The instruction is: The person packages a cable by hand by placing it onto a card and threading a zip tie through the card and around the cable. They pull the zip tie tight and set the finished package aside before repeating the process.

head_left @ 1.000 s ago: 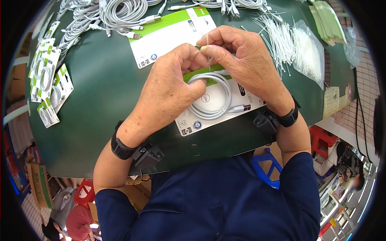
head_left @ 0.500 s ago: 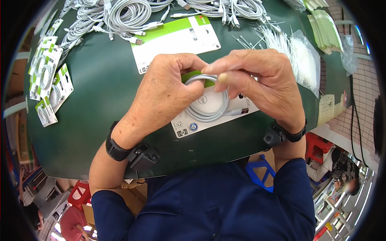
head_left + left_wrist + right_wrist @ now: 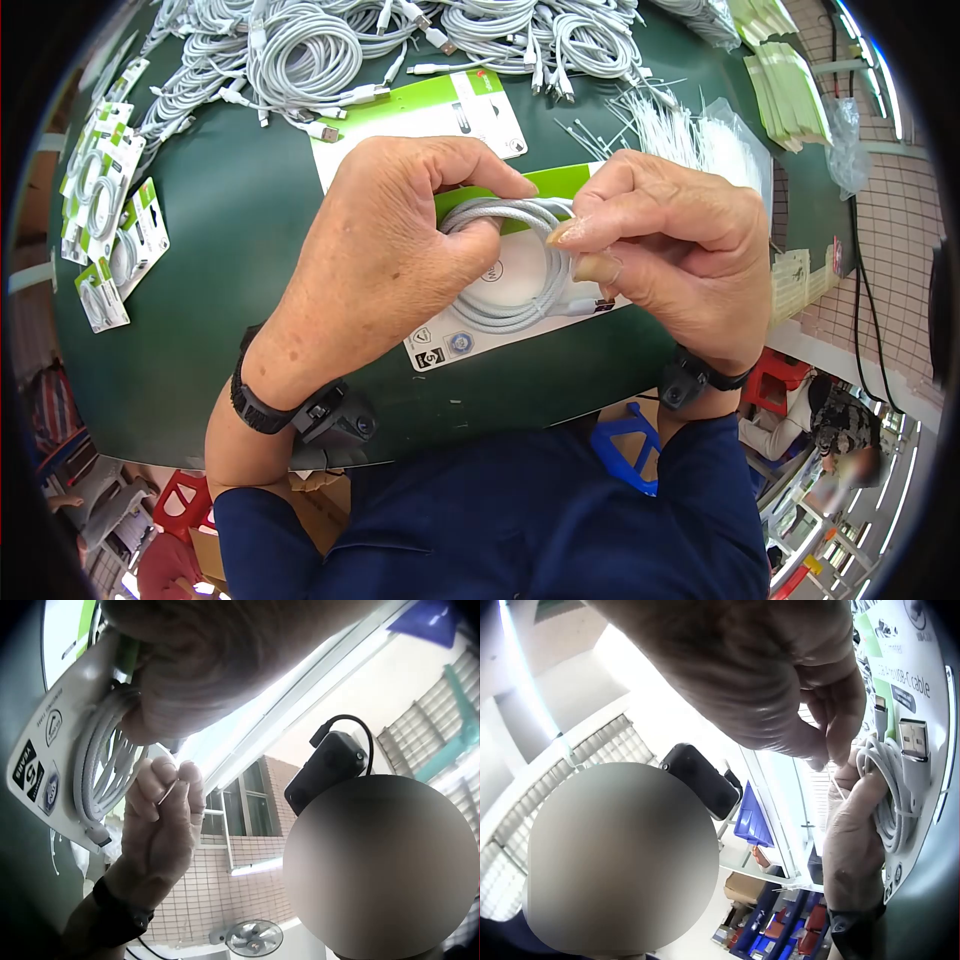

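My left hand [image 3: 375,230] grips a coiled white braided USB cable [image 3: 505,322] against a printed green-and-white card [image 3: 565,182]. Its thumb goes into the loop, and the index finger arches over the card's top edge. Beside the coil's right side, my right hand [image 3: 690,240] pinches a thin white cable tie [image 3: 168,792] between thumb and index finger; the tie also shows below those fingertips in the right wrist view. The cable's USB plug [image 3: 913,739] lies along the card's face. Part of the coil is hidden behind the left thumb.
A heap of white cables [image 3: 310,60] covers the table's far side. Another card [image 3: 490,100] lies just beyond my hands. Loose cable ties [image 3: 650,125] and a plastic bag [image 3: 735,150] are at right, below stacked cards [image 3: 790,95]. Carded cables [image 3: 100,190] sit at left.
The hands were together at the card's top edge; my right hand has drawn away to the right and down, pinching the cable tie. My left hand keeps its grip on the coil and card.
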Available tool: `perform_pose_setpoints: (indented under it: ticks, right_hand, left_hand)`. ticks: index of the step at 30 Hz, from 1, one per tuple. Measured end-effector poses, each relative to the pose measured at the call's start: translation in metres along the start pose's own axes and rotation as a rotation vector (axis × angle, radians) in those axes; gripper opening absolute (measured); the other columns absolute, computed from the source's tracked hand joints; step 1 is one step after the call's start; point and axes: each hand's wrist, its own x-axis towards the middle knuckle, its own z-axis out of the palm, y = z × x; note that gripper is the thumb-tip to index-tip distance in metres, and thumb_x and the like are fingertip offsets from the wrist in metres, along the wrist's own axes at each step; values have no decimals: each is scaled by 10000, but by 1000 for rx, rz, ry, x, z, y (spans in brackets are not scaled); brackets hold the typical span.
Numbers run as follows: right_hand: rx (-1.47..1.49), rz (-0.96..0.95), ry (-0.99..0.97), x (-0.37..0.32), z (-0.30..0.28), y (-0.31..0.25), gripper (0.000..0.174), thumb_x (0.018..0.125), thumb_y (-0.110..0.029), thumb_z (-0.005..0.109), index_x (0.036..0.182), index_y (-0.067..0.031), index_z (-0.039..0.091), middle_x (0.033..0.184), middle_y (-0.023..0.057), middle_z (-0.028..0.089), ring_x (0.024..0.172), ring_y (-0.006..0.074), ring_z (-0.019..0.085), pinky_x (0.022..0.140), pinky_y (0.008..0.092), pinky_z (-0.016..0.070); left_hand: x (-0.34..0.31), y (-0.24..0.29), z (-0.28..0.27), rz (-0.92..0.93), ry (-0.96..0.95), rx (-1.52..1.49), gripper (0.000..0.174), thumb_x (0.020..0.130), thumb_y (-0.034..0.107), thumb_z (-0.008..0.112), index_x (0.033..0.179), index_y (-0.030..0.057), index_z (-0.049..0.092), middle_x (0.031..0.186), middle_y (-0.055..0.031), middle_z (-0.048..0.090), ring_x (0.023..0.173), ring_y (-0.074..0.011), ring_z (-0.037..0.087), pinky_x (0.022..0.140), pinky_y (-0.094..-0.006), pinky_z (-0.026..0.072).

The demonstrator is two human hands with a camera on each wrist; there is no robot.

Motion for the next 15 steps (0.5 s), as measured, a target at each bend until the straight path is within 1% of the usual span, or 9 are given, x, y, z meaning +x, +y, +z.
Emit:
perform_pose_setpoints:
  ticks: [2, 4, 8, 11, 12, 15]
  right_hand:
    - [-140, -74, 67, 0, 5, -1, 273, 757, 103, 829, 1009, -1, 805, 878, 100, 700, 747, 150, 635, 622, 263, 477]
    - [-285, -157, 120, -1, 11, -2, 279, 751, 104, 835, 994, -27, 801, 866, 96, 698, 736, 161, 631, 622, 276, 478]
    - [-460, -337, 172, -2, 21, 0, 307, 766, 102, 818, 1010, -79, 780, 852, 93, 695, 722, 184, 622, 619, 299, 473]
    - [-531, -453, 193, -5, 24, 4, 383, 719, 99, 809, 1035, -115, 770, 897, 77, 703, 716, 195, 602, 612, 297, 472]
    - [-550, -483, 205, -5, 25, 5, 415, 677, 94, 806, 1033, -118, 782, 914, 64, 704, 720, 193, 599, 614, 294, 484]
    - [-567, -490, 190, -8, 27, 6, 447, 623, 83, 815, 1019, -121, 773, 948, 50, 713, 719, 197, 597, 619, 294, 499]
  left_hand:
    - [0, 2, -2, -26, -13, -13, 255, 819, -52, 628, 1029, -40, 773, 928, -76, 785, 857, -83, 687, 799, -255, 565]
    - [0, 5, -3, -43, -17, -11, 252, 818, -55, 629, 1024, -39, 774, 926, -70, 783, 856, -77, 681, 796, -251, 559]
    - [-1, 7, -6, -41, -9, -9, 257, 817, -65, 620, 1017, -35, 778, 919, -58, 781, 841, -67, 666, 784, -243, 548]
    - [-3, 7, -8, -12, 6, -39, 271, 805, -72, 613, 1014, -31, 781, 906, -55, 779, 823, -67, 659, 779, -241, 544]
    - [-4, 7, -8, 0, 12, -51, 276, 800, -73, 611, 1012, -30, 782, 900, -55, 778, 817, -67, 657, 778, -241, 543]
    - [-5, 7, -10, 31, 29, -16, 288, 780, -72, 612, 1005, -26, 786, 886, -59, 778, 804, -72, 664, 775, -243, 546]
